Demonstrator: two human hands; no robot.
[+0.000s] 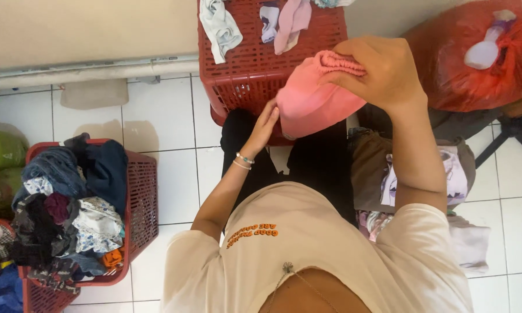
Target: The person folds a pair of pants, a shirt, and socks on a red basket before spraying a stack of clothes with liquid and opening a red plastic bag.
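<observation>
Nearest the camera, the person's cream T-shirt [330, 255] fills the lower frame. At lower left, a red laundry basket [142, 203] stands on the white tiled floor [174, 174], heaped with mixed dark clothes [69, 203]. At the person's right lies a stack of folded garments [423, 174]. The left hand [265, 124] (beaded bracelets at the wrist) rests open-fingered against the lower edge of a pink garment [313, 101]. The right hand [383, 69] has its grip closed on the garment's ribbed hem, holding it raised above the lap. Beyond, an upturned red basket [243, 64] carries small pale cloths [220, 26]; a red plastic bag [470, 64] sits far right.
</observation>
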